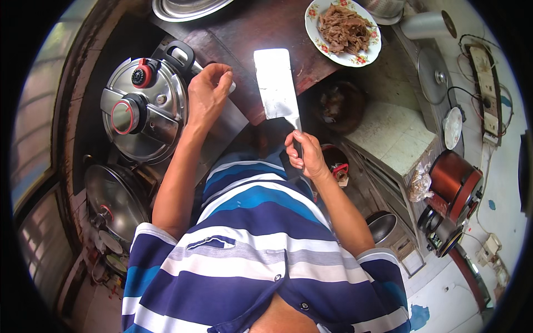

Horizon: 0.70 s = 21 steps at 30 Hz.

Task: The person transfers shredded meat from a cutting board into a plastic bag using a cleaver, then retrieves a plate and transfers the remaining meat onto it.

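Observation:
My right hand point(306, 153) grips the handle of a cleaver point(277, 85), whose broad blade points away from me over the edge of a dark red-brown table point(266, 31). The blade catches bright light. My left hand point(211, 93) is raised beside the pressure cooker, thumb and fingertips brought together; whether something small is pinched between them I cannot tell. Beyond the blade to the right lies a floral-rimmed plate point(312, 16) with shredded brown meat point(344, 31) on it. A metal tray point(191, 9) shows at the table's far left.
A steel pressure cooker point(145, 110) stands close left, with a lidded wok point(114, 200) nearer me. At right are a tiled counter point(391, 133), a pot lid point(433, 77), a reddish cooker point(454, 183) and a power strip point(485, 91) with loose cables. A dark pan point(381, 227) sits low.

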{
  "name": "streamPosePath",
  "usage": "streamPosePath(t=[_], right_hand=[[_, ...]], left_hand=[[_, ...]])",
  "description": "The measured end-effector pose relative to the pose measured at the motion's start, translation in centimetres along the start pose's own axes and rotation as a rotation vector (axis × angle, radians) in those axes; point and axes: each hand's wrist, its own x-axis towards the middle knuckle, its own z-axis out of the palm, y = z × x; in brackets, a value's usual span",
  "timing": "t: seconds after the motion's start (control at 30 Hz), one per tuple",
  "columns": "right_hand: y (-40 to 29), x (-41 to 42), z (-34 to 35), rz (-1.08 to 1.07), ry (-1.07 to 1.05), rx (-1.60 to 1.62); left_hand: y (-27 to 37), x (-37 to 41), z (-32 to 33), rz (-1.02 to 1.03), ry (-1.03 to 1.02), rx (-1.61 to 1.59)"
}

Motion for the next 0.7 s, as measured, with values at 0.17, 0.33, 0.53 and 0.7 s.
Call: streamPosePath(t=[0.17,0.33,0.53,0.7], right_hand=[[-0.2,0.2,0.1,0.016,-0.01,0.001],[-0.2,0.2,-0.1,0.015,-0.007,-0.015],[-0.2,0.3,-0.1,0.02,-0.017,-0.011],[-0.4,0.4,0.0,0.016,-0.017,-0.032]], left_hand=[[-2.2,2.4,2.6,0.196,0.083,0.308],[-2.0,4.1,4.4,0.331,0.113,0.468],[-1.6,4.3,5.1,0.36,0.091,0.5],[-1.5,4.4,5.0,0.361,0.08,0.474]])
